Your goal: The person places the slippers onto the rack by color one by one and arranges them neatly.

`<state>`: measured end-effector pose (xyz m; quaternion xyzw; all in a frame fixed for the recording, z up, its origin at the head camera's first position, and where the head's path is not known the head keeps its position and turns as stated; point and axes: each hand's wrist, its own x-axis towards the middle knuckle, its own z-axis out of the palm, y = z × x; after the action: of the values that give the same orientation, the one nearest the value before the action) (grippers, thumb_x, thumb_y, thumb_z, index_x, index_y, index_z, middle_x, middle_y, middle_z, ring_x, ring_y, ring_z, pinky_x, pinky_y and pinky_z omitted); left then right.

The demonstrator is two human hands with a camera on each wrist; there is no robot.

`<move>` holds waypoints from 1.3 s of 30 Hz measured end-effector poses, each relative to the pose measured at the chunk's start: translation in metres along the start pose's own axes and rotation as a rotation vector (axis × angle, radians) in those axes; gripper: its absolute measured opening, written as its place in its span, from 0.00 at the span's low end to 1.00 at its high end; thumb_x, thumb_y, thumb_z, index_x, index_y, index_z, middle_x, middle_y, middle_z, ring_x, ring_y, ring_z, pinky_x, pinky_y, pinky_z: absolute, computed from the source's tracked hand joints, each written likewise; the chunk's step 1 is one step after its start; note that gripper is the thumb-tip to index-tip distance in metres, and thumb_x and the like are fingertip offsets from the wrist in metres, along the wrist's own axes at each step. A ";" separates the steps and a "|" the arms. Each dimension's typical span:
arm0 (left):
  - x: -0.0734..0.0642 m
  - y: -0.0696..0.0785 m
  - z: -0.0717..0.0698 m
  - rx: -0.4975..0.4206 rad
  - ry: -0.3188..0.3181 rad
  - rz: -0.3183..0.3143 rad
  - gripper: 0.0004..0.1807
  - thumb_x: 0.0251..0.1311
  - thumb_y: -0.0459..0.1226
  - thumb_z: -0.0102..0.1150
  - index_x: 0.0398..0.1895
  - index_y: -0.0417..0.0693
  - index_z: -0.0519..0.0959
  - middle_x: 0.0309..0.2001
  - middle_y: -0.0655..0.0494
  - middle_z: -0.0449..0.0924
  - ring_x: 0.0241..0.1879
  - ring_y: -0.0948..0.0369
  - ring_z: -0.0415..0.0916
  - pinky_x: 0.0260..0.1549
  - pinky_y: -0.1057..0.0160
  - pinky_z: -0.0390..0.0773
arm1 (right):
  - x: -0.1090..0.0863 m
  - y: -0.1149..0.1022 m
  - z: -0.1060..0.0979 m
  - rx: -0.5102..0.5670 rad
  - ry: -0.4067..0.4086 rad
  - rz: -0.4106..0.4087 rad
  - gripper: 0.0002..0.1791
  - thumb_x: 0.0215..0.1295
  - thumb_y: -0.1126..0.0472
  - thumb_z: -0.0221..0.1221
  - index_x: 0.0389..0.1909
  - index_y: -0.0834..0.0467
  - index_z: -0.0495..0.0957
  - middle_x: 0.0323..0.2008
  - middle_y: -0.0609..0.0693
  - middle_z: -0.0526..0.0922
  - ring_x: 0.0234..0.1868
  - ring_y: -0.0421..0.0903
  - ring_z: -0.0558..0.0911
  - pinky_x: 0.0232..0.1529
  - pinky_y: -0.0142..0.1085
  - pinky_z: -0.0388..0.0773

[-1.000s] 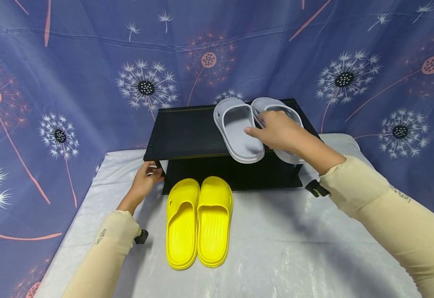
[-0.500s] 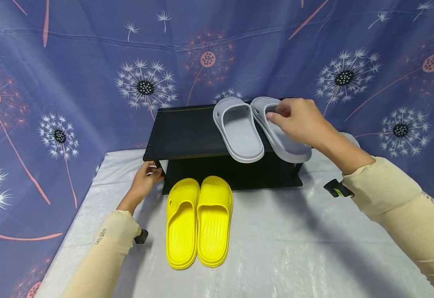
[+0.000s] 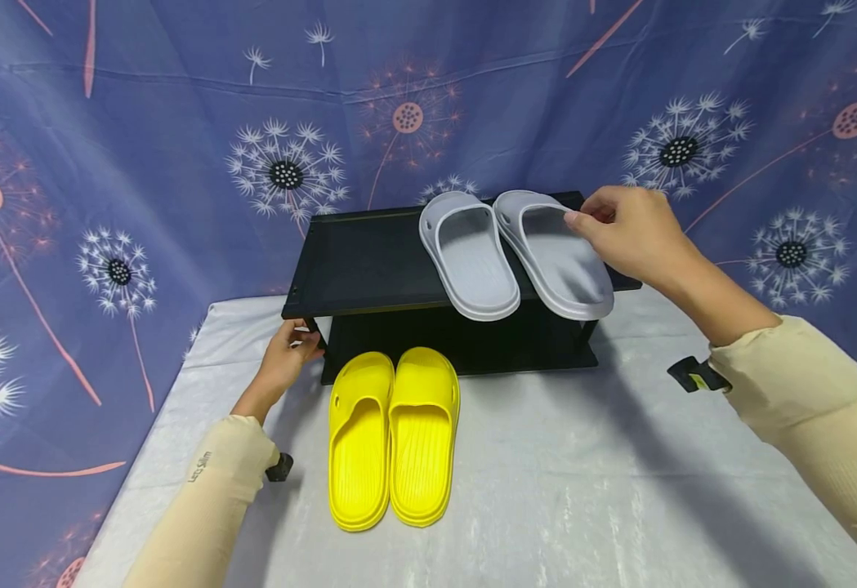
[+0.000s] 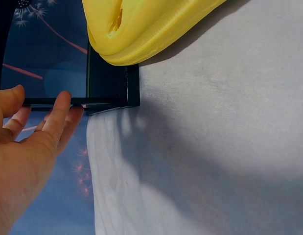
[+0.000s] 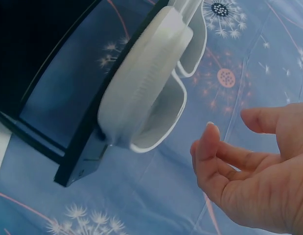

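Observation:
In the head view, my left hand (image 3: 288, 359) is at the left end of a black two-tier shoe rack (image 3: 362, 257), holding its side post. The left wrist view shows the fingers about that thin side post (image 4: 102, 101). Two light grey clogs (image 3: 475, 265) stand side by side on the right of the top shelf, heels toward me. My right hand (image 3: 637, 233) hovers beside the right clog (image 3: 568, 273), fingers loosely bent. In the right wrist view a gap separates that hand (image 5: 254, 171) from the clog (image 5: 141, 93).
A pair of yellow slippers (image 3: 421, 457) rests on the pale cloth (image 3: 582, 490), toes against the rack's front. A black lower shelf (image 3: 487, 343) lies under the top one. Behind hangs a blue dandelion-print curtain (image 3: 509, 106).
My right hand has drawn back to the right, off the right grey clog, which has swung its heel a little to the right. The left hand keeps its place.

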<state>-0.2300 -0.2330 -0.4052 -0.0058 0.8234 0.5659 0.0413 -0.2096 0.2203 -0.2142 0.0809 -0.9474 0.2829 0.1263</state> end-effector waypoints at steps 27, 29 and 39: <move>0.002 -0.005 0.002 0.007 0.020 0.014 0.20 0.73 0.37 0.46 0.62 0.37 0.60 0.55 0.34 0.65 0.53 0.39 0.74 0.57 0.49 0.74 | -0.018 0.070 0.003 0.019 0.011 0.157 0.29 0.73 0.47 0.46 0.59 0.69 0.68 0.48 0.70 0.75 0.33 0.59 0.82 0.36 0.54 0.74; 0.002 -0.006 0.001 0.013 0.020 0.019 0.20 0.73 0.37 0.46 0.62 0.37 0.60 0.55 0.35 0.65 0.54 0.39 0.74 0.57 0.49 0.74 | -0.019 0.072 0.003 0.013 0.015 0.158 0.29 0.73 0.47 0.46 0.59 0.69 0.69 0.48 0.70 0.75 0.29 0.54 0.82 0.35 0.53 0.75; 0.001 -0.004 0.002 0.020 0.021 0.011 0.21 0.73 0.39 0.47 0.62 0.38 0.60 0.55 0.36 0.65 0.53 0.40 0.75 0.57 0.50 0.74 | -0.022 0.084 0.006 -0.012 0.025 0.163 0.26 0.74 0.50 0.47 0.56 0.70 0.70 0.42 0.68 0.77 0.21 0.38 0.78 0.25 0.38 0.72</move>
<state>-0.2304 -0.2327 -0.4100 -0.0067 0.8296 0.5576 0.0295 -0.2090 0.2881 -0.2687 -0.0007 -0.9508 0.2875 0.1153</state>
